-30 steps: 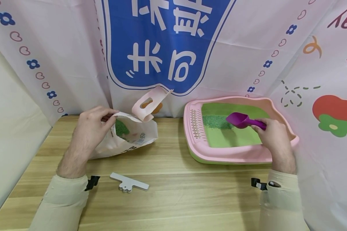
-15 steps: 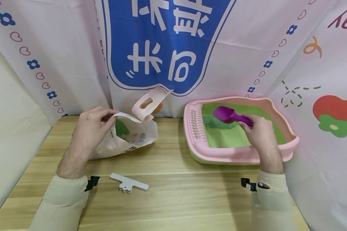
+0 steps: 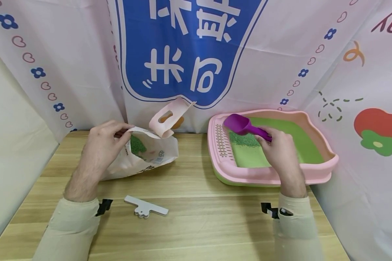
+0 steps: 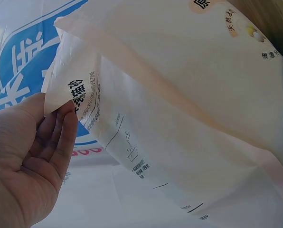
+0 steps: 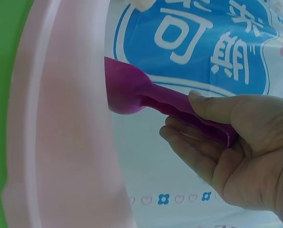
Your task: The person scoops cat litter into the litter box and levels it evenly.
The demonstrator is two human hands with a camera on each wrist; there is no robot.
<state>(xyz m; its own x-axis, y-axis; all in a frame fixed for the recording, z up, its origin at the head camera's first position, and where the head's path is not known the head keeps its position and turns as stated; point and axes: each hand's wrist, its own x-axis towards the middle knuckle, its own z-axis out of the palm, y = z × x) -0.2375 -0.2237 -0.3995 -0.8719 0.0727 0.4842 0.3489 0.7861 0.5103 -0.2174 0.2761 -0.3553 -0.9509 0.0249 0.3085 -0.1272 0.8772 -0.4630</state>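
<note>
Head view, centre taken as the dial: we find the left hand [image 3: 104, 143] at 9 o'clock, thumb and fingers pinching the rim of a white bag [image 3: 125, 165]. The bag lies on the wooden table [image 3: 196, 221] at 8 o'clock, its mouth showing green grains [image 3: 137, 146] inside. A pale pink strip [image 3: 166, 130] with a slot stands by that mouth at 10 o'clock. We note a white clip [image 3: 147, 207] at 7 o'clock.

At 3 o'clock sits a pink and green tray [image 3: 248, 173]; a green patch [image 3: 243, 140] of grains lies beside its slotted edge. The right hand [image 3: 279, 148] grips a purple scoop [image 3: 238, 125] by the handle, bowl pointing to 10 o'clock above patch and slots; contact we cannot tell.

Left wrist view: we see the left hand at 8 o'clock, fingertips pinching the bag's printed paper.

Right wrist view: the right hand, at 4 o'clock, grasps the scoop handle; the tray's rim, at 9 o'clock, hides part of the bowl.
</note>
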